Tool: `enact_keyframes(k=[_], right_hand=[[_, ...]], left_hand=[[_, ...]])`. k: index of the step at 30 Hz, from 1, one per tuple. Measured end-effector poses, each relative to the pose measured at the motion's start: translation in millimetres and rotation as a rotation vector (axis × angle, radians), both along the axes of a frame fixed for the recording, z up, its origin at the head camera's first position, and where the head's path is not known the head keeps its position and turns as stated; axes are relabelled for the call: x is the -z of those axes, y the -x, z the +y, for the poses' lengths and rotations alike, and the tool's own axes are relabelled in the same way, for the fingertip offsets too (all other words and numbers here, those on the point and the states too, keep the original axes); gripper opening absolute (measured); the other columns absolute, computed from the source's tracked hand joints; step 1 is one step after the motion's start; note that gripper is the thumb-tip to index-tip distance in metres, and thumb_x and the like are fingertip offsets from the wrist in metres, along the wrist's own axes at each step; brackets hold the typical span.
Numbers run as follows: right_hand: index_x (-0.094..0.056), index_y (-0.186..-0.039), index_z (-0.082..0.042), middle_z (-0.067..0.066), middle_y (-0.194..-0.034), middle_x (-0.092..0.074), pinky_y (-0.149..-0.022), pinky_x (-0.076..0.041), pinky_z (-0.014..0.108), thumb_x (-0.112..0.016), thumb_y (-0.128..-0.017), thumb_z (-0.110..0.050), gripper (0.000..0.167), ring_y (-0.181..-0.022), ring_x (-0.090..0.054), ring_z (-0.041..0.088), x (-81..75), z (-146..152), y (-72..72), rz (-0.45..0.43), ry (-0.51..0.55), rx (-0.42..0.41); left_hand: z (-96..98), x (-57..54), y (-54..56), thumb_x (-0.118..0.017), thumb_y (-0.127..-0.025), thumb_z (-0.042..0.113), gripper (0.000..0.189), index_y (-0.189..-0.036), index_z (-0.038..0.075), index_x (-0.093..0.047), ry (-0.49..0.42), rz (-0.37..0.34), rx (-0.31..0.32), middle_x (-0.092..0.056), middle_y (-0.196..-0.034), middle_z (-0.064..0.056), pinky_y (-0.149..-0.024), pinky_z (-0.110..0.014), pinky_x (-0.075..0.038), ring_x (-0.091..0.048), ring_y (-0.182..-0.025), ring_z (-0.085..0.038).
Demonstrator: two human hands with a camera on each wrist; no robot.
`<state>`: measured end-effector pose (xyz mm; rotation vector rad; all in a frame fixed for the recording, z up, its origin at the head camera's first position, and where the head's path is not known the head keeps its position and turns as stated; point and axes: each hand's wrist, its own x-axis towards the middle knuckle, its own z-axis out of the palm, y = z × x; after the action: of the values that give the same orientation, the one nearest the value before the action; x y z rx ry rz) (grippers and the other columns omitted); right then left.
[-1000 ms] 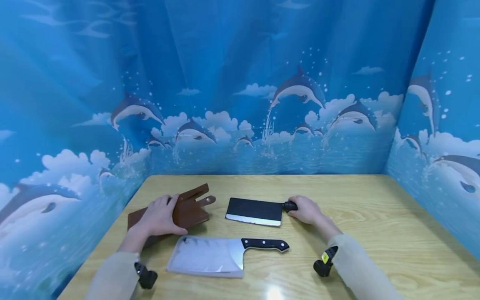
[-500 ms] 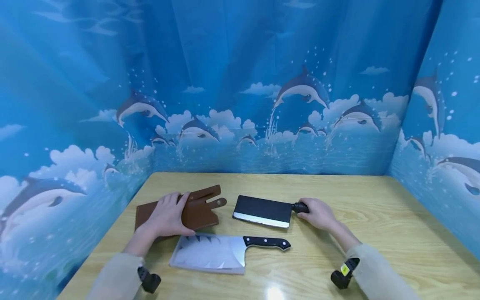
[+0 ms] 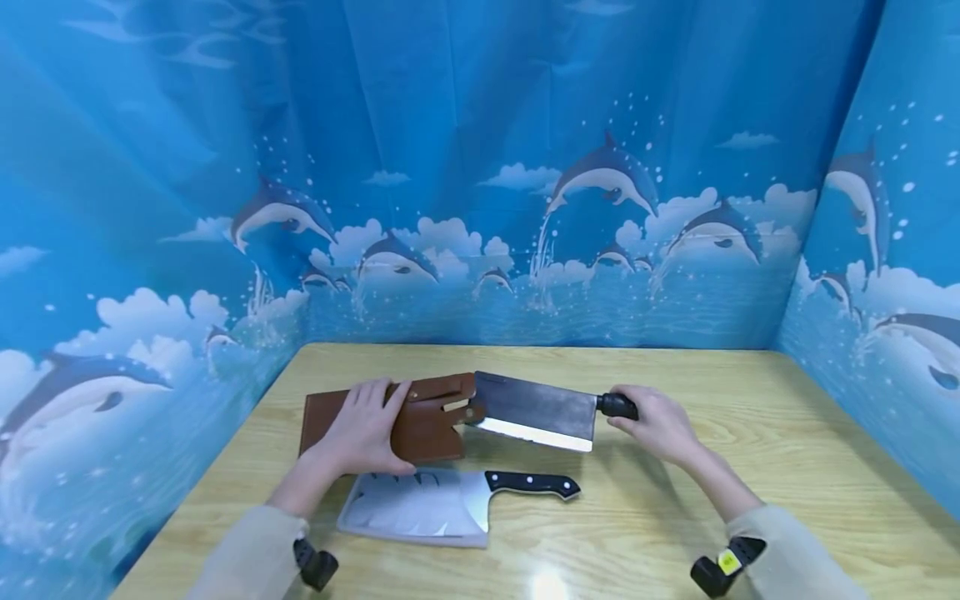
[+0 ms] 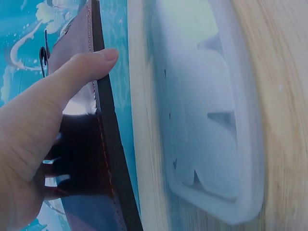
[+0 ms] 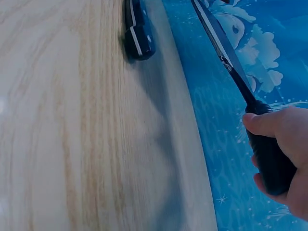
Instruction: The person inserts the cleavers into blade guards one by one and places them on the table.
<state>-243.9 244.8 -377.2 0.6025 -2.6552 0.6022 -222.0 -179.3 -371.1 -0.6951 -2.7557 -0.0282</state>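
My left hand [image 3: 367,425] grips a brown leather knife sheath [image 3: 431,433], its thumb along the stitched edge in the left wrist view. A snap strap [image 3: 471,412] stands out at the sheath's right end. My right hand [image 3: 660,421] holds a cleaver [image 3: 536,408] by its round black handle [image 5: 269,154]. The dark blade with its bright cutting edge points left, and its far end meets the sheath's mouth in the head view. In the right wrist view the cleaver is raised above the table.
In front lies a second cleaver [image 3: 472,504], its blade in a translucent cover [image 3: 412,508] and its riveted black handle [image 3: 532,484] pointing right. The wooden table [image 3: 735,417] ends at a blue dolphin-print curtain [image 3: 480,167] behind and at both sides.
The sheath has shifted right in my left hand. My right hand has lifted and tilted the cleaver, and its blade end now meets the sheath's mouth; before, a gap lay between them.
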Motion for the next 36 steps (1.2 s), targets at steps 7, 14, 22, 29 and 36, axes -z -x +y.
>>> enact_keyframes(k=[7, 14, 22, 29, 36], right_hand=[[-0.065, -0.1, -0.007, 0.011, -0.092, -0.066, -0.068, -0.047, 0.046, -0.076, -0.075, -0.013, 0.028, -0.083, -0.06, 0.03, -2.7, 3.3, -7.4, 0.021, -0.007, -0.017], [-0.065, -0.101, -0.005, 0.011, -0.092, -0.066, -0.07, -0.048, 0.046, -0.077, -0.074, -0.013, 0.031, -0.083, -0.061, 0.03, 2.9, -2.1, -10.8, 0.041, -0.025, -0.042], [-0.064, -0.106, -0.004, 0.01, -0.094, -0.066, -0.067, -0.048, 0.044, -0.078, -0.074, -0.014, 0.037, -0.083, -0.059, 0.028, 8.6, -10.3, -15.4, 0.083, -0.047, -0.056], [-0.063, -0.106, -0.004, 0.01, -0.097, -0.066, -0.066, -0.049, 0.044, -0.079, -0.072, -0.013, 0.039, -0.083, -0.059, 0.028, 12.1, -10.1, -18.2, 0.184, -0.067, -0.07], [-0.062, -0.108, -0.004, 0.01, -0.099, -0.066, -0.07, -0.05, 0.044, -0.078, -0.073, -0.015, 0.04, -0.087, -0.06, 0.029, 11.3, -12.7, -18.4, 0.195, -0.086, -0.087]], left_hand=[[10.4, 3.5, 3.1, -0.075, -0.049, 0.07, 0.125, -0.144, 0.004, -0.028, 0.016, -0.013, 0.012, -0.037, -0.132, -0.023, -0.1, -0.057, -0.027, -0.036, -0.12, -0.041], [18.6, 4.9, 5.3, -0.073, -0.049, 0.072, 0.124, -0.144, 0.007, -0.028, 0.046, -0.025, 0.021, -0.038, -0.132, -0.022, -0.101, -0.056, -0.026, -0.035, -0.121, -0.039], [21.7, 6.8, 5.0, -0.072, -0.048, 0.074, 0.124, -0.143, 0.007, -0.03, 0.074, -0.01, 0.039, -0.04, -0.132, -0.023, -0.101, -0.055, -0.027, -0.037, -0.121, -0.038], [22.9, 7.7, 6.0, -0.071, -0.049, 0.075, 0.122, -0.143, 0.008, -0.031, 0.085, -0.032, 0.026, -0.039, -0.134, -0.022, -0.101, -0.055, -0.026, -0.037, -0.122, -0.038], [25.7, 7.8, 5.5, -0.071, -0.05, 0.074, 0.121, -0.143, 0.008, -0.031, 0.084, -0.047, 0.055, -0.039, -0.134, -0.022, -0.101, -0.055, -0.028, -0.037, -0.121, -0.037]])
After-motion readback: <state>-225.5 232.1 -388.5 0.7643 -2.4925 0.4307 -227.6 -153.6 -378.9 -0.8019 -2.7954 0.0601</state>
